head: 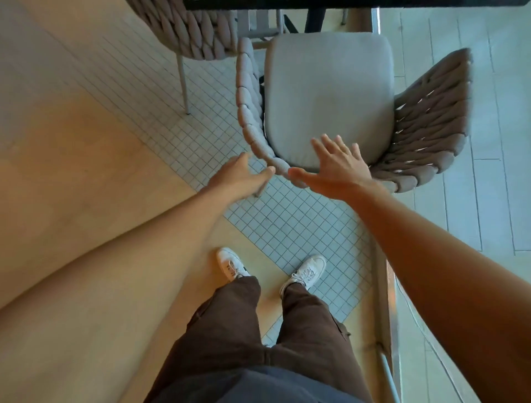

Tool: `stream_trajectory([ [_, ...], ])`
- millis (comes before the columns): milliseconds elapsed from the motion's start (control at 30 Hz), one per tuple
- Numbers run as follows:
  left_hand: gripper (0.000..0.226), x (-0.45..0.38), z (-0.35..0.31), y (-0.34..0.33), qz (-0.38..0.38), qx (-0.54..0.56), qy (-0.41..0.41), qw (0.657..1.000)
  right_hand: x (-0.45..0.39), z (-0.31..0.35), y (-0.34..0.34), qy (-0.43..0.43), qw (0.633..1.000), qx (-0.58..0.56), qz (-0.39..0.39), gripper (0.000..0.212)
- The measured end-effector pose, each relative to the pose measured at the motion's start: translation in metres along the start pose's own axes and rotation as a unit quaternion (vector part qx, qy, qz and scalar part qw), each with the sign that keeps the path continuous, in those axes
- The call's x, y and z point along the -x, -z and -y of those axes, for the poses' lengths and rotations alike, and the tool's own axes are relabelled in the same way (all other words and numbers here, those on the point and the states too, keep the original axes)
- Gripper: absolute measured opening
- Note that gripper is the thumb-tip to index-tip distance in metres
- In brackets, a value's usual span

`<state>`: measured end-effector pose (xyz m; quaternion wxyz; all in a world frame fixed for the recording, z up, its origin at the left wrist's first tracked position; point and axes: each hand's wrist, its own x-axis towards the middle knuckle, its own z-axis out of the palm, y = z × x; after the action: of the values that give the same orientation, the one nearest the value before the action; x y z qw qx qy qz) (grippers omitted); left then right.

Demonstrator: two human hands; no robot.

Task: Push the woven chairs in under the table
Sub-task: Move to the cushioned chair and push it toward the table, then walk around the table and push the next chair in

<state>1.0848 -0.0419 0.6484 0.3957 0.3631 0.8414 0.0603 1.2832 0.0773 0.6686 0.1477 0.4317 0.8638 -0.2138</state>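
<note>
A woven chair (425, 123) with a grey seat cushion (327, 95) stands just ahead of me, its seat front near the dark table (287, 3) edge at the top. My right hand (336, 164) is spread flat with fingers apart over the curved woven backrest and the rear of the cushion. My left hand (241, 175) reaches toward the left part of the same backrest, fingers loose, holding nothing. A second woven chair (198, 31) sits at the upper left, partly under the table.
My feet in white shoes (230, 263) stand on wood flooring beside a strip of small white tiles (287, 218). A glass panel with a metal rail (388, 316) runs along the right side. A thin chair leg (183, 83) stands at the left.
</note>
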Motion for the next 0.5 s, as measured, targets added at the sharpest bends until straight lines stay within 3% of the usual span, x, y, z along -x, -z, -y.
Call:
stream_trajectory([
  [267, 0.087, 0.012, 0.075, 0.078, -0.095, -0.155, -0.132, 0.974, -0.021, 0.106, 0.012, 0.079, 0.990, 0.108, 0.037, 0.103],
  [500, 0.088, 0.008, 0.153, 0.137, -0.127, -0.160, -0.118, 0.972, -0.061, 0.201, 0.017, 0.094, 0.990, 0.096, 0.043, 0.109],
])
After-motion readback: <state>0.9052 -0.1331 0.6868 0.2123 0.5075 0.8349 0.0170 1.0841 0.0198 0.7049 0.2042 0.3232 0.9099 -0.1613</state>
